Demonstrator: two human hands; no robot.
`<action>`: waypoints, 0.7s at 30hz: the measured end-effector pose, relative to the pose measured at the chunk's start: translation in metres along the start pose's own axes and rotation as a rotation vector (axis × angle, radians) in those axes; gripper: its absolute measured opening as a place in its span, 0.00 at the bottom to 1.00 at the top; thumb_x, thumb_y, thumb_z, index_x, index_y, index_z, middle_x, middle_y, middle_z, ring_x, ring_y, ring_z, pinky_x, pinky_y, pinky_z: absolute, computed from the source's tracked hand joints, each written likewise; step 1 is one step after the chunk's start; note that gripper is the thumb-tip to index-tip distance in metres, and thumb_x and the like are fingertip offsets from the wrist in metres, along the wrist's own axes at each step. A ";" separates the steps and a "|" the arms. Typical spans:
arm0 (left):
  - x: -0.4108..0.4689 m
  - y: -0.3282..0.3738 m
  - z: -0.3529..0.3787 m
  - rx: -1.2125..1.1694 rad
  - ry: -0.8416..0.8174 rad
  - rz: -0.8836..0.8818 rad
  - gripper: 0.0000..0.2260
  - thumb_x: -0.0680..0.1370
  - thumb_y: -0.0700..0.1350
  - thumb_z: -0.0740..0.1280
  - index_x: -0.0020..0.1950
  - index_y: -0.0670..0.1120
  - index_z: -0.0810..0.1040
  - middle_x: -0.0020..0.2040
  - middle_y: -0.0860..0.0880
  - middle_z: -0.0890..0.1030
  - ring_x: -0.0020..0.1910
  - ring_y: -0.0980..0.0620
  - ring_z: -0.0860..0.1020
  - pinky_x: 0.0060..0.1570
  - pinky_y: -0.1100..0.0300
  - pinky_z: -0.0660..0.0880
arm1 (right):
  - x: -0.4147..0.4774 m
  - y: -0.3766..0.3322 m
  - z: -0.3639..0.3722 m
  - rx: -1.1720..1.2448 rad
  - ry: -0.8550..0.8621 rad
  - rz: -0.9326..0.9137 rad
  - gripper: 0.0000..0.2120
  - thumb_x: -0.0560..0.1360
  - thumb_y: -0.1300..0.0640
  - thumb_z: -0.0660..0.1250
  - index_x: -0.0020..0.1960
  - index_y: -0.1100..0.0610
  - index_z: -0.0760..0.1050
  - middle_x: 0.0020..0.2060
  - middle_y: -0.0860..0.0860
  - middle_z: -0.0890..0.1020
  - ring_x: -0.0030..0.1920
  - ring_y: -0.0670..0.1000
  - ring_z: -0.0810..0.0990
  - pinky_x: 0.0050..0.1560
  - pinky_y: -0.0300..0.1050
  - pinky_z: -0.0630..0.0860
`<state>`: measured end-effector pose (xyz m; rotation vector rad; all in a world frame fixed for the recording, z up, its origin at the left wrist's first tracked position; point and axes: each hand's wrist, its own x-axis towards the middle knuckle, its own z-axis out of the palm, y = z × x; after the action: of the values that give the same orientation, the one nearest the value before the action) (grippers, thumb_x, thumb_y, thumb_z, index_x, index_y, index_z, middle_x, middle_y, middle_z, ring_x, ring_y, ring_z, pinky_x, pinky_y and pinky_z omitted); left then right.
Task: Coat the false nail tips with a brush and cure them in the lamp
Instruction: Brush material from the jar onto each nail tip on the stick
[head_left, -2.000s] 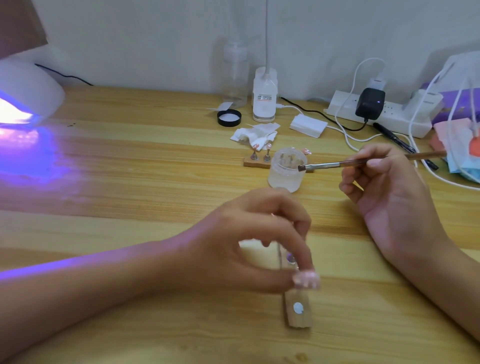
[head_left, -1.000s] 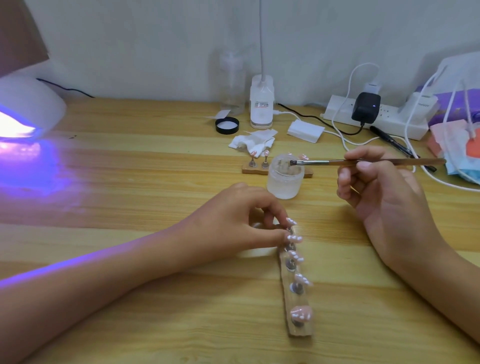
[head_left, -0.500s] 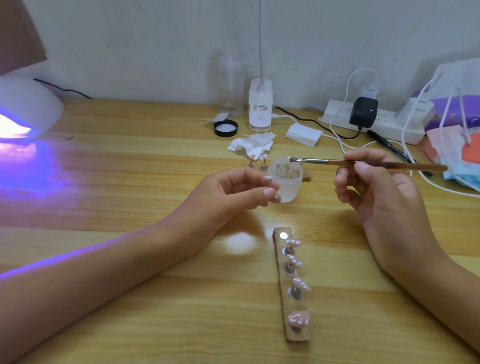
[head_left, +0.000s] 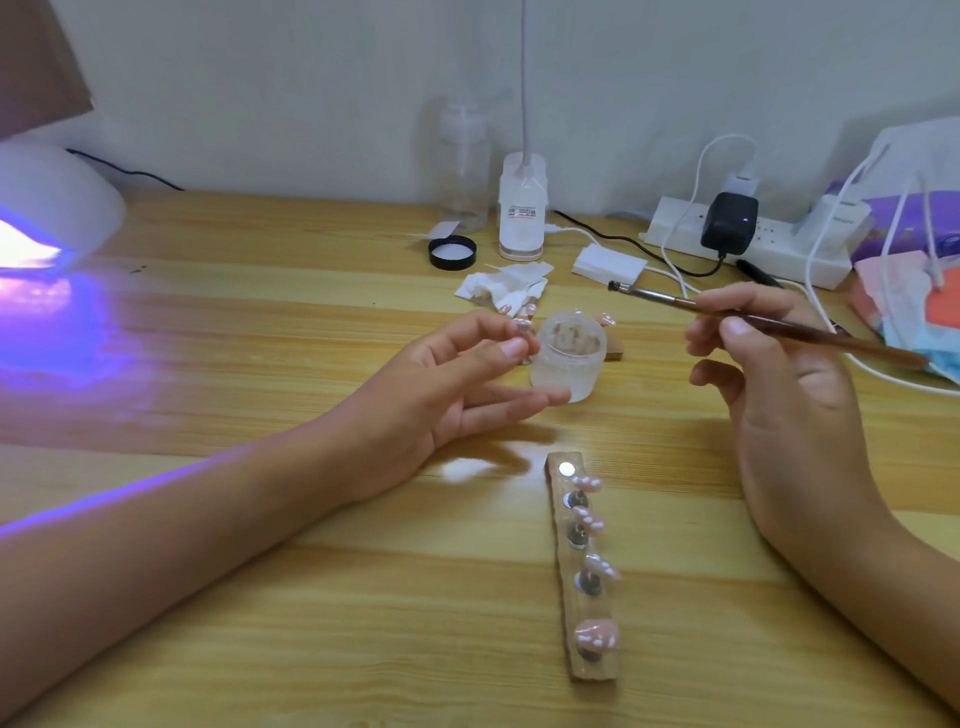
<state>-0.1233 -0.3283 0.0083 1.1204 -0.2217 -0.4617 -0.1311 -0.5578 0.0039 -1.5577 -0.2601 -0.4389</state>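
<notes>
Head view: one wooden strip (head_left: 592, 670) lies on the table (head_left: 260, 597), carrying four pink nail tips (head_left: 597, 633) on stands and one bare metal disc (head_left: 567, 470) at its far end; one frosted jar (head_left: 569, 358) stands beyond it, and one lamp (head_left: 57, 208) glows violet far left. Left hand (head_left: 441, 384) pinches a fifth tip (head_left: 521, 323) between thumb and forefinger just beside the jar, other fingers stretched out; right hand (head_left: 779, 374) grips one brush (head_left: 753, 319), fingers curled round the handle. Half a second ago the bristle end sat over the jar's mouth; now it is raised, pointing up-left, clear of it.
</notes>
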 end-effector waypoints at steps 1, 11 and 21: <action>0.000 0.001 0.000 -0.009 -0.018 -0.016 0.03 0.74 0.42 0.68 0.47 0.45 0.78 0.70 0.41 0.72 0.57 0.37 0.80 0.54 0.57 0.79 | -0.001 0.000 0.001 -0.008 -0.002 -0.015 0.12 0.78 0.60 0.58 0.49 0.47 0.78 0.43 0.46 0.79 0.47 0.46 0.77 0.46 0.39 0.73; 0.000 0.003 -0.001 0.101 -0.164 -0.040 0.04 0.76 0.42 0.65 0.45 0.47 0.79 0.71 0.55 0.72 0.64 0.41 0.77 0.62 0.46 0.74 | -0.008 0.000 0.003 -0.165 -0.128 -0.176 0.07 0.79 0.61 0.59 0.49 0.52 0.74 0.43 0.41 0.77 0.45 0.41 0.74 0.52 0.35 0.69; 0.000 0.000 -0.001 0.130 -0.164 -0.037 0.05 0.76 0.41 0.64 0.44 0.47 0.79 0.71 0.56 0.72 0.62 0.41 0.78 0.60 0.52 0.76 | -0.010 -0.003 0.007 -0.363 -0.217 -0.152 0.07 0.76 0.48 0.59 0.46 0.46 0.75 0.44 0.41 0.78 0.47 0.50 0.75 0.60 0.73 0.63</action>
<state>-0.1227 -0.3278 0.0084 1.2165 -0.3788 -0.5795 -0.1407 -0.5498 0.0027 -1.9528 -0.4901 -0.4526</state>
